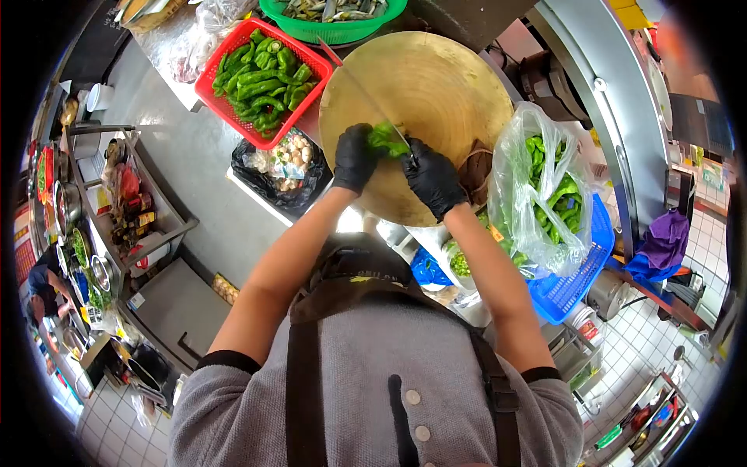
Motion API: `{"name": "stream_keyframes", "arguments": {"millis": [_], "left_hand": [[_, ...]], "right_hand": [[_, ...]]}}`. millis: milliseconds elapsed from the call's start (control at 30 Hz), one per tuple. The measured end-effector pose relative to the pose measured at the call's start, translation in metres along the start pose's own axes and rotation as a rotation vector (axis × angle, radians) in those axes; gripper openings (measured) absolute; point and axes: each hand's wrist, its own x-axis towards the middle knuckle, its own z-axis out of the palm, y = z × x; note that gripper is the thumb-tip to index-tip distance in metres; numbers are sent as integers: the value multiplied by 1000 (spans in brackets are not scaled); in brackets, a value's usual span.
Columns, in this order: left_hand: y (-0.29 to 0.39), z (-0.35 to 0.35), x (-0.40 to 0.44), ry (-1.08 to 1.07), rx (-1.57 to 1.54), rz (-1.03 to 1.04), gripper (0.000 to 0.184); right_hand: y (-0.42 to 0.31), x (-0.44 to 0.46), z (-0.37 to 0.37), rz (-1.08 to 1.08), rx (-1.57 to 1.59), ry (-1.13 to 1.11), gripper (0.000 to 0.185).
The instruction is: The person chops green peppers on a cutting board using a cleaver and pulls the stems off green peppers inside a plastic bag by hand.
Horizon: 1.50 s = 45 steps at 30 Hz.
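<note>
Black gloves cover both hands, which meet over the near part of a round wooden chopping board (436, 86). My left hand (355, 158) has its fingers closed round one side of a green pepper (384, 140). My right hand (433, 179) is closed on a knife (373, 103), its long thin blade slanting up and left across the board. The blade lies against or just over the pepper; I cannot tell whether it is cutting in. Right-hand fingers hide the knife's handle. A brown cloth-like item (475, 173) lies at the board's right edge.
Left of the board, a red basket (306, 118) holds many green peppers, above a black bag (292, 191) of pale bulbs. A green basket (334, 31) stands behind. On the right, a clear plastic bag (506, 183) of green peppers rests by a blue basket (576, 292).
</note>
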Motion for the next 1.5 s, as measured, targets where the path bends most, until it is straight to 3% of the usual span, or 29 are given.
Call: {"name": "stream_keyframes", "arguments": {"millis": [100, 200, 500, 600, 700, 800, 1000, 1100, 1200, 1500], "left_hand": [[0, -4, 8, -29, 19, 25, 42], [1, -8, 11, -130, -2, -108, 43], [13, -19, 28, -298, 42, -204, 42], [17, -24, 26, -267, -114, -270, 42], [22, -25, 30, -297, 133, -131, 42], [25, -24, 28, -258, 57, -213, 41], [8, -16, 23, -143, 36, -56, 35], [9, -15, 15, -168, -26, -172, 42], [2, -10, 9, -114, 17, -94, 42], [5, -4, 2, -44, 192, -17, 42]], "right_hand": [[6, 6, -3, -42, -11, -49, 30], [3, 14, -13, -37, 11, -118, 32], [10, 17, -22, -55, -2, -236, 26], [14, 21, -20, -43, 41, -226, 22], [17, 17, -28, -45, 17, -254, 22], [17, 29, -22, -68, 22, -227, 21], [28, 43, -40, 12, 206, -344, 23], [32, 46, -35, -21, 153, -362, 22], [33, 46, -26, -107, 205, -265, 21], [28, 25, -16, -61, 142, -295, 21]]}}
